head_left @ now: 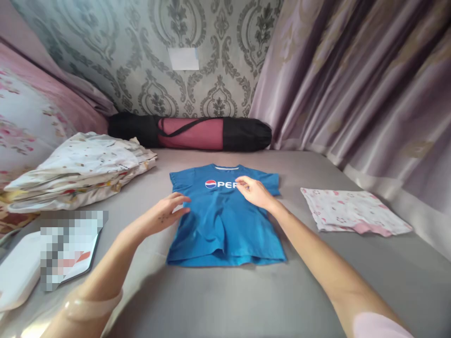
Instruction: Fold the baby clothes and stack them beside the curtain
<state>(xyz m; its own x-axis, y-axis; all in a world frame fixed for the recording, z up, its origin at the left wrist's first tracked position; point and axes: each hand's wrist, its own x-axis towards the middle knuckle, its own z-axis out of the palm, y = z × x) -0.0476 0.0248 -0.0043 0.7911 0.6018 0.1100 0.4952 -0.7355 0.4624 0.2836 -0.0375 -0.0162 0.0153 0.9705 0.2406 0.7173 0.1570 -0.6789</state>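
Note:
A blue short-sleeved T-shirt (207, 225) with a round logo and white letters on its chest lies spread on the grey sheet, neckline away from me. Creases run down its middle and the hem is slightly rumpled. At the shirt's left edge is my left hand (171, 213), fingers and thumb apart, holding nothing. My right hand (255, 190) is over the chest and covers the end of the lettering. Its fingers are loosely bent with nothing visible in them; whether they touch the fabric I cannot tell.
Folded patterned bedding (88, 164) is piled at the left, with a partly blurred flat object (79, 258) and a white object (21, 267) nearer me. A folded white-and-pink cloth (352, 211) lies at the right. A black-and-maroon long bag (192, 134) rests along the wall, beside curtains (338, 84).

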